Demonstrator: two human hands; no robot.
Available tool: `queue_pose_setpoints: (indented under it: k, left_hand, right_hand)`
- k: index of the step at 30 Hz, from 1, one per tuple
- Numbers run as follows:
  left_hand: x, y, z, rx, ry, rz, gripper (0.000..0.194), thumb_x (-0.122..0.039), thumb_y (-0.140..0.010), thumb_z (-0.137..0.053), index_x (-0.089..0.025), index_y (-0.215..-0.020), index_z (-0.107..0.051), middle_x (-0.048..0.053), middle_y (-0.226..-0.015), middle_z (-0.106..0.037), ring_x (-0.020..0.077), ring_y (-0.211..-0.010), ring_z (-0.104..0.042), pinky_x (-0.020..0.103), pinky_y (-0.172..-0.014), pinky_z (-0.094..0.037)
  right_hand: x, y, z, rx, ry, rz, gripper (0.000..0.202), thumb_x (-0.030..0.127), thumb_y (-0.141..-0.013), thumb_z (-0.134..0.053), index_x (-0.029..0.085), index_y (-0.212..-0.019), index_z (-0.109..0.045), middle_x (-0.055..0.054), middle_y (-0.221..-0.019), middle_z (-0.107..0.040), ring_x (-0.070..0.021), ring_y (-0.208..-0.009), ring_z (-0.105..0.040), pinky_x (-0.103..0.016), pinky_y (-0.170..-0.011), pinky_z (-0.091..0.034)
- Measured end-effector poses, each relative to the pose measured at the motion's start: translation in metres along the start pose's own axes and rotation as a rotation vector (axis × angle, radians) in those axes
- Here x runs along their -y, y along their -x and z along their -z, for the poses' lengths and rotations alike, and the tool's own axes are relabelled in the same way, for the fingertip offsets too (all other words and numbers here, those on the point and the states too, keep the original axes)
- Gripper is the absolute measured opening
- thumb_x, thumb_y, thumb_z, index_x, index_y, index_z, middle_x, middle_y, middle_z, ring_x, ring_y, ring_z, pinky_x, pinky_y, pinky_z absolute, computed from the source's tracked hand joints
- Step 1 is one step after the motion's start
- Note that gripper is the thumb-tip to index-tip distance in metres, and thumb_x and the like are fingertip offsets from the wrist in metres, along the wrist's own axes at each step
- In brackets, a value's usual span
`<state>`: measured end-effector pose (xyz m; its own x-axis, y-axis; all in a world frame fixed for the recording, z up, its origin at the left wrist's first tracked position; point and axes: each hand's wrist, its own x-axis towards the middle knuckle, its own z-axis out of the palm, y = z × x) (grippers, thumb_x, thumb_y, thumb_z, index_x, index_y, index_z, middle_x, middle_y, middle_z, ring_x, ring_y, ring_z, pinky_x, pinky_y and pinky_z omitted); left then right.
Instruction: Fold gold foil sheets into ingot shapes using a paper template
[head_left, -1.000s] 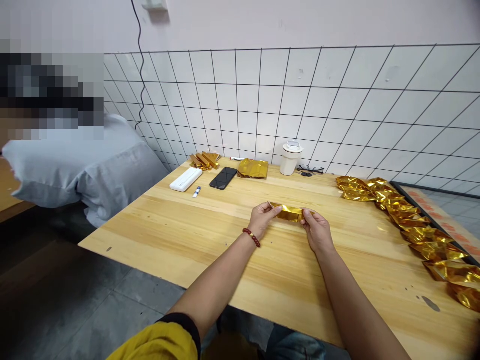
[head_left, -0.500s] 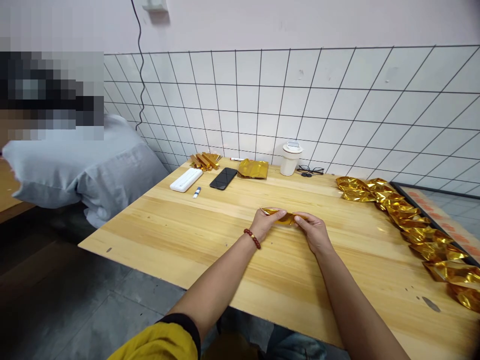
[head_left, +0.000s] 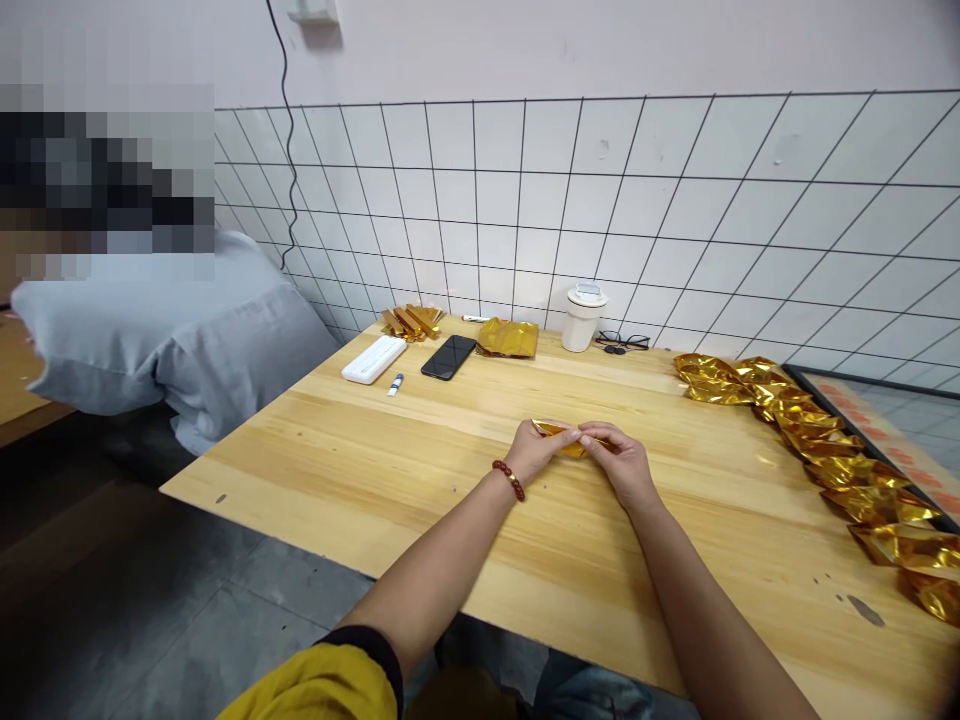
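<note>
Between my hands, over the middle of the wooden table (head_left: 360, 450), is a small piece of shiny gold foil paper (head_left: 574, 449), partly folded. My left hand (head_left: 534, 450), with a red bead bracelet (head_left: 509, 480) at the wrist, grips its left side with the thumb on top. My right hand (head_left: 621, 463) pinches the right side, thumb and fingers pressed on the foil. The two thumbs nearly meet at the middle. Fingers behind the paper are partly hidden.
Folded gold foil pieces (head_left: 840, 450) line the right side by a black-framed panel (head_left: 877, 420). Toward the back are gold strips (head_left: 411, 322), a white power bank (head_left: 375, 359), a phone (head_left: 448, 357), a gold foil stack (head_left: 508, 338), a white cup (head_left: 582, 320) and glasses (head_left: 624, 341). A person (head_left: 172, 330) sits left.
My right hand has moved slightly left along the foil, bringing the thumbs closer together. Less of the foil shows between the hands.
</note>
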<state>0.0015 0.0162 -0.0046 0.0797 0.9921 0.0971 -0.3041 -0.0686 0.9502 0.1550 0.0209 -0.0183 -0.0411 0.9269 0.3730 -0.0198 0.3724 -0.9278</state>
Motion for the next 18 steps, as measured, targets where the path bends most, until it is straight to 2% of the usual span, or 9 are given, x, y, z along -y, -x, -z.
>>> queue_pose_setpoints:
  k: [6, 11, 18]
  left_hand:
    - [0.0001, -0.0007, -0.0001, -0.002, 0.053, 0.029, 0.038, -0.041, -0.049, -0.088, -0.012, -0.07, -0.076, 0.009, -0.073, -0.073, 0.0182, -0.067, -0.064, 0.034, -0.073, -0.05]
    - [0.0012, -0.003, 0.0021, -0.062, 0.117, 0.053, 0.037, -0.038, -0.045, -0.09, -0.013, -0.067, -0.075, 0.007, -0.069, -0.072, 0.0176, -0.064, -0.064, 0.034, -0.073, -0.05]
    - [0.001, -0.0043, 0.0046, -0.127, 0.19, 0.052, 0.032, -0.035, -0.049, -0.089, -0.013, -0.069, -0.075, 0.007, -0.07, -0.073, 0.0167, -0.065, -0.064, 0.032, -0.074, -0.05]
  right_hand:
    - [0.0032, 0.0001, -0.0016, -0.019, -0.046, -0.055, 0.018, 0.042, -0.062, -0.083, 0.026, -0.068, -0.076, -0.005, -0.085, -0.072, -0.0209, -0.085, -0.064, -0.038, -0.083, -0.05]
    - [0.0018, 0.0005, -0.0005, -0.008, -0.043, -0.071, 0.016, 0.039, -0.064, -0.082, 0.025, -0.069, -0.076, -0.004, -0.084, -0.072, -0.0205, -0.084, -0.064, -0.037, -0.083, -0.05]
    - [-0.0016, -0.0006, 0.0031, -0.093, -0.141, -0.171, 0.021, 0.039, -0.061, -0.084, 0.023, -0.07, -0.076, -0.003, -0.081, -0.073, -0.0181, -0.076, -0.064, -0.033, -0.076, -0.05]
